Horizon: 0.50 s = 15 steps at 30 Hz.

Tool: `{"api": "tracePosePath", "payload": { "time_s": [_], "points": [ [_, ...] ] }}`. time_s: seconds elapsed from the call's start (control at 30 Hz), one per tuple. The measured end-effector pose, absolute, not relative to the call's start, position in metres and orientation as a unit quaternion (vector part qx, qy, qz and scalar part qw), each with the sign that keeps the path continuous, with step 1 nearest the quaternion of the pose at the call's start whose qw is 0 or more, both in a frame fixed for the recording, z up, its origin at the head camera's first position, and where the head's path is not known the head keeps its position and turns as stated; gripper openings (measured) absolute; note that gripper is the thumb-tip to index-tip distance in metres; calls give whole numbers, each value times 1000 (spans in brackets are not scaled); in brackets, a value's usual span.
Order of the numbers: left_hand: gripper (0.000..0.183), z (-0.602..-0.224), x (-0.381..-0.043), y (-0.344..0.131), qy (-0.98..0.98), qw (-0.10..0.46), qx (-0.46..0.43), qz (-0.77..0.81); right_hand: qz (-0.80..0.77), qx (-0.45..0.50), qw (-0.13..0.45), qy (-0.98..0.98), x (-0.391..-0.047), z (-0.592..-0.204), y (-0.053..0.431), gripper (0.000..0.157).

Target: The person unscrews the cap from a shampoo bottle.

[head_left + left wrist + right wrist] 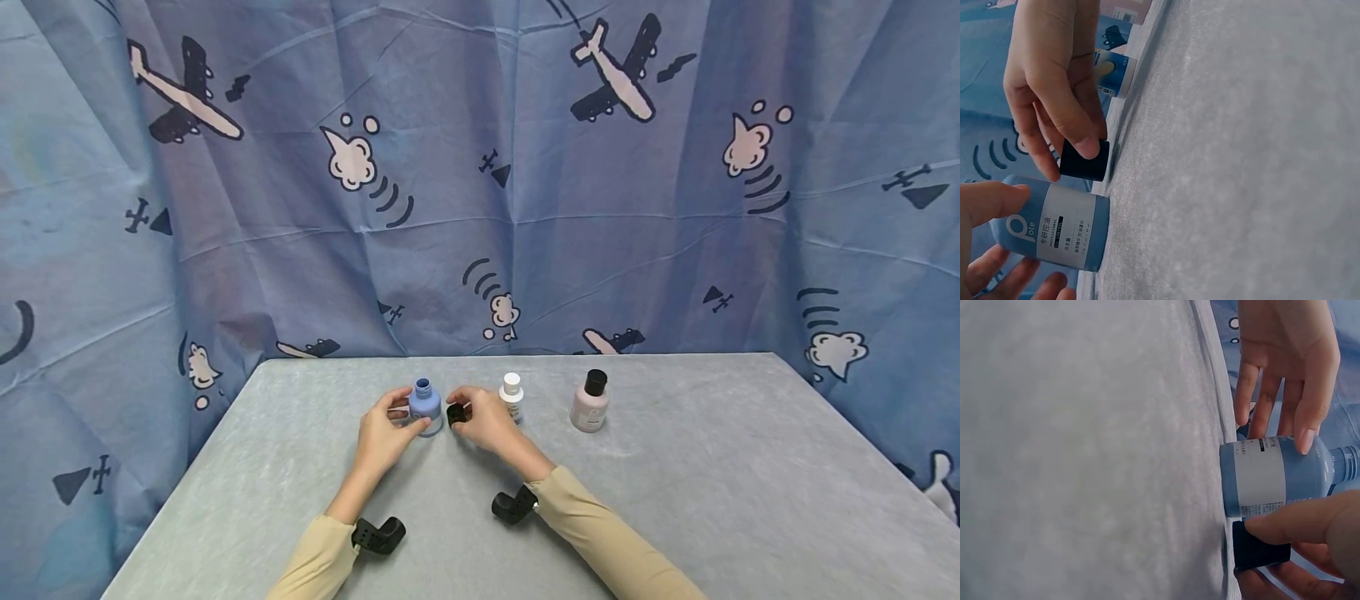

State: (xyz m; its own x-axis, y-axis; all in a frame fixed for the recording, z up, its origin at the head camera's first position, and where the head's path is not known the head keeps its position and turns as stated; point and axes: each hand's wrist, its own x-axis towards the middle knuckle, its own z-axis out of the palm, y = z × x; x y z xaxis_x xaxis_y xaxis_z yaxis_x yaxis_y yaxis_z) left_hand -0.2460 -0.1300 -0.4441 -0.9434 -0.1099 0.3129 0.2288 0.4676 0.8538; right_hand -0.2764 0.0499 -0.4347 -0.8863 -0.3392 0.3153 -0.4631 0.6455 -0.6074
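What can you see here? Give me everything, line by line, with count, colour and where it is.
Blue bottle: 1, blue with white label, upright on the table, uncapped
Black cap: 1, black, right of the blue bottle
White-capped bottle: 1, white and blue, partly hidden by the right hand
Pink bottle: 1, pale pink with black cap, farthest right
Table: 1, light grey, under the bottles
Backdrop: 1, blue with printed planes, behind the table
Wrist cameras: 2, black, one per wrist
Sleeves: 2, tan, on the forearms
Left hand: 1, bare, at the blue bottle
Right hand: 1, bare, gripping the black cap
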Motion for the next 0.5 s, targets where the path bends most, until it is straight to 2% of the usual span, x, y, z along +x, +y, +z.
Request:
{"api": "tracePosePath", "payload": {
  "time_s": [0.5],
  "points": [
    [53, -443, -243, -132, -846, 166, -32, -506, 350, 218, 79, -908, -275, -436, 49, 33]
  ]
}}
